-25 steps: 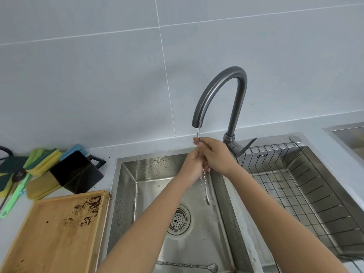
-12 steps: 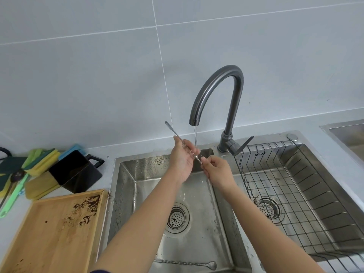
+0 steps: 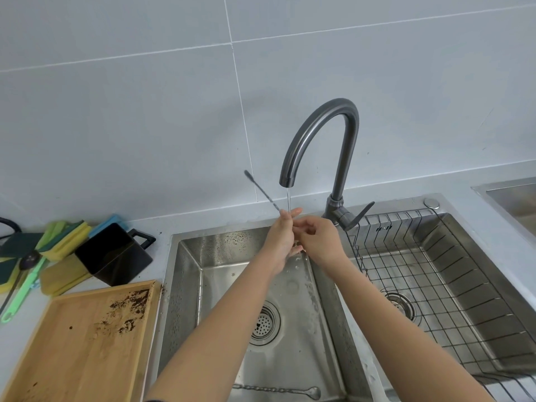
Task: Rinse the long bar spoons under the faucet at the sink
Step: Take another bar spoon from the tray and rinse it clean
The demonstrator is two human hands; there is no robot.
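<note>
A thin stream runs from the dark curved faucet (image 3: 322,132) onto my hands over the left basin of the steel sink (image 3: 185,285). My left hand (image 3: 282,236) grips a long twisted bar spoon (image 3: 262,190), whose upper end sticks out up and to the left. My right hand (image 3: 317,239) pinches the same spoon just below the water; the lower end is hidden by my fingers. A second bar spoon (image 3: 278,390) lies flat on the basin floor near the front edge.
A wire rack (image 3: 429,282) fills the right basin. On the counter to the left stand a stained wooden tray (image 3: 72,343), a black cup (image 3: 113,253) on its side, several sponges (image 3: 61,242) and a green-handled brush (image 3: 23,288). The faucet lever (image 3: 358,217) points right.
One second ago the spoon hung downward from both hands under the spout. It has been tipped so its free end points up and left, and my hands have closed together under the stream.
</note>
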